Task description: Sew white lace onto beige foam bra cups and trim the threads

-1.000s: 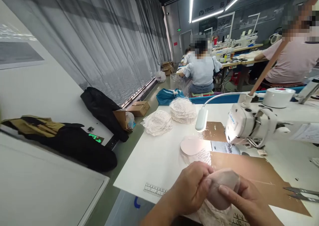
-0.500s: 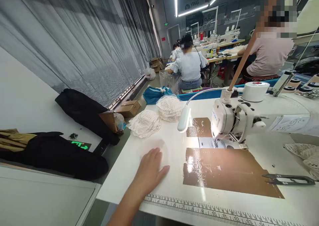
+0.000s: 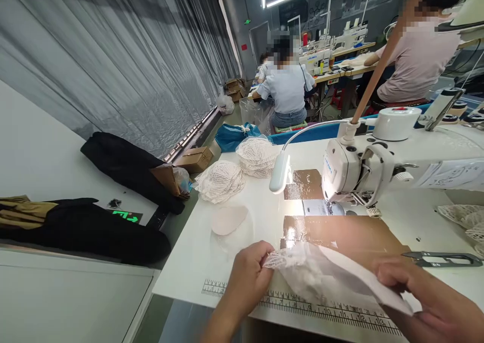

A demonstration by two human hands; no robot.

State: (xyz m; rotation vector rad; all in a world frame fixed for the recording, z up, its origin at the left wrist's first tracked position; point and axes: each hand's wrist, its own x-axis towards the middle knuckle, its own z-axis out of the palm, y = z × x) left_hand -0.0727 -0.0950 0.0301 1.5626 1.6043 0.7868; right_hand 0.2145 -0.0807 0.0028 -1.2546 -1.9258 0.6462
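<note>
My left hand (image 3: 252, 275) is closed, pinching the left end of a white lace piece (image 3: 310, 270) with sheer mesh. My right hand (image 3: 423, 290) grips the other end, where a smooth pale panel (image 3: 355, 267) stands along the edge. This piece is held over the table's front, above the printed ruler (image 3: 313, 310) and partly before the brown sheet (image 3: 340, 232). To the left of my left hand lies a pale oval piece (image 3: 229, 221) on a translucent round one. Two stacks of white lace pieces, a nearer one (image 3: 221, 181) and a farther one (image 3: 257, 156), sit behind.
A white sewing machine (image 3: 340, 169) stands at the right, with a small lamp (image 3: 280, 174) on a bent neck. Black thread snips (image 3: 442, 259) lie near my right hand. More lace (image 3: 463, 222) rests at the right edge. Co-workers sit at machines beyond.
My left hand has gone from lying flat on the table to pinching the lace, farther right. My right hand has come into view with the piece. The pale oval now shows on the table.
</note>
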